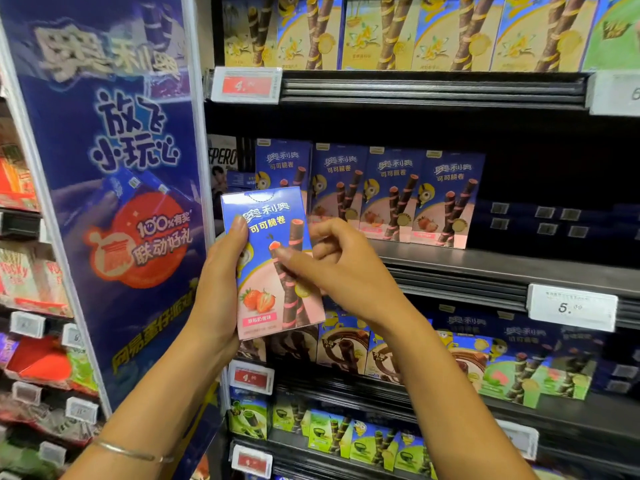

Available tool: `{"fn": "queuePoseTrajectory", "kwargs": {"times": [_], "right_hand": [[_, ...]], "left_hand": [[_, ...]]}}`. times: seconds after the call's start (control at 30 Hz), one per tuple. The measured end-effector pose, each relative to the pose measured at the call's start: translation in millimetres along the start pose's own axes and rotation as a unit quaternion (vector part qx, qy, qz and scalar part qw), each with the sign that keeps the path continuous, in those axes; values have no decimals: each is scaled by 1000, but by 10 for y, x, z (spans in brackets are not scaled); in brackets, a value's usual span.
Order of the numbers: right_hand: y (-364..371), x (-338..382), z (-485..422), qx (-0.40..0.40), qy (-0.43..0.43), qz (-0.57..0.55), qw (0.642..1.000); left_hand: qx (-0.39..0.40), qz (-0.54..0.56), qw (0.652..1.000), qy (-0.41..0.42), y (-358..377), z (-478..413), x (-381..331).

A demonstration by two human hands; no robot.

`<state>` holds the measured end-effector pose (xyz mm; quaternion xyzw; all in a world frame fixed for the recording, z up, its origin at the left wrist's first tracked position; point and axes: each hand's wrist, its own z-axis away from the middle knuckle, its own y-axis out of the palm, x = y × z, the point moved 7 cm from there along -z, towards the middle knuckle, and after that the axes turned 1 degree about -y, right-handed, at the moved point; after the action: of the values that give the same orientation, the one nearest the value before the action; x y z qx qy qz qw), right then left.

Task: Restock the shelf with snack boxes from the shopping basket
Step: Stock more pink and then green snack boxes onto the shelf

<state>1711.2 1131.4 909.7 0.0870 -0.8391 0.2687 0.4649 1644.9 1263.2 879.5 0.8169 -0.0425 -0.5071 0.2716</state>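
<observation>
A blue and pink strawberry snack box (263, 299) is held upright in front of the middle shelf (485, 268). My left hand (221, 289) grips its left edge and bottom, thumb on the front. My right hand (341, 261) pinches the box's right edge, thumb on its front face. Behind it, a row of matching strawberry boxes (391, 195) stands on that shelf, with dark room to their right. The shopping basket is out of view.
Yellow vanilla boxes (398, 32) fill the shelf above. Chocolate and green boxes (502, 365) stand on the lower shelves. A blue promotional panel (131, 188) rises at the left, with other snacks (31, 282) beyond it. Flat dark blue boxes (540, 216) lie at the middle shelf's right.
</observation>
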Motion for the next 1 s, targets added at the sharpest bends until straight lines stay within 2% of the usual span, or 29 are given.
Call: {"fn": "queuePoseTrajectory", "kwargs": {"times": [0.2,0.37,0.47,0.57,0.7,0.9,1.0], "right_hand": [[-204,14,73,-21,-11,-44,999],[-424,-33,54,-35,5,-81,996],[-661,-46,-5,-91,1,-155,984],[-960,-66,-89,-186,-20,-170,967],[-1155,-140,-224,-278,-32,-68,958],[-1029,-205,-433,-272,-17,128,954],[-981,-195,-476,-275,-12,181,944]], "left_hand": [[-12,-54,998,17,103,-84,35],[-88,-133,987,25,65,-139,109],[-138,-184,971,72,-25,-187,51],[-163,-192,964,83,-124,-207,1],[-186,-187,961,83,-199,-212,-64],[-188,-185,963,61,-175,-168,-97],[-188,-191,961,61,-155,-140,-117]]}}
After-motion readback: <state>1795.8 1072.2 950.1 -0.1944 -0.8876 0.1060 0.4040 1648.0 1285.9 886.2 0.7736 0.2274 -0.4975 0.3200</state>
